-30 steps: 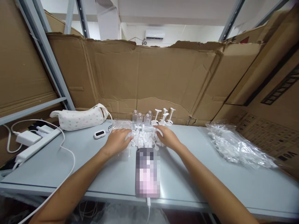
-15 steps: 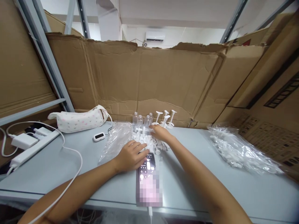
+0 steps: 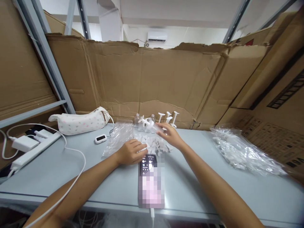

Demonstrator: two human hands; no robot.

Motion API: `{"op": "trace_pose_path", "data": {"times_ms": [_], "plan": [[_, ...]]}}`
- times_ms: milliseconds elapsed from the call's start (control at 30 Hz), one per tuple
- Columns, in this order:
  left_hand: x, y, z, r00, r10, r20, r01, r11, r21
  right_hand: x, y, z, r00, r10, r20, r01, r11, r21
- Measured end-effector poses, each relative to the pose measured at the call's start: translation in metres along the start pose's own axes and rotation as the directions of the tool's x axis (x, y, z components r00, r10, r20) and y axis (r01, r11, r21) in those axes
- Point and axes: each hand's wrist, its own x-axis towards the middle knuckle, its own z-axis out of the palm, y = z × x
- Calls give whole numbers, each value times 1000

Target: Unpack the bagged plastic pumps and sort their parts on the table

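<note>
Phone beside left hand, near table edge

held piece: white end, see-through body
loose small parts: all white
stemmed pieces: white, plain
bottles: clear, no tint
flat bag: clear, whitish glare
bulky bag: clear, white contents
phone: dark screen, white icons; lower part pixelated, mostly pink
pouch: white, scattered small pink + darker marks
small device: white, black display
power strip: white
long cable: white
tabletop: pale blue-grey, plain
cardboard panel: brown
printed box: brown, black print
rack post: blue-grey
air conditioner: white, dark slot
</note>
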Motion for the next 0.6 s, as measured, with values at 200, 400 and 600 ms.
{"op": "trace_pose_path", "data": {"times_ms": [200, 400, 600], "plan": [[18, 23, -13, 990, -104, -92, 104, 995, -7, -35, -36, 1, 959, 270, 88, -255, 679, 688], [26, 48, -16, 942, -330, -63, 324, 941, -97, -62, -69, 17, 953, 196, 230, -299, 501, 812], [21, 47, -15, 891, -441, -106, 430, 896, -107, -70, -62, 30, 938, 260, 228, -321, 410, 854]]}}
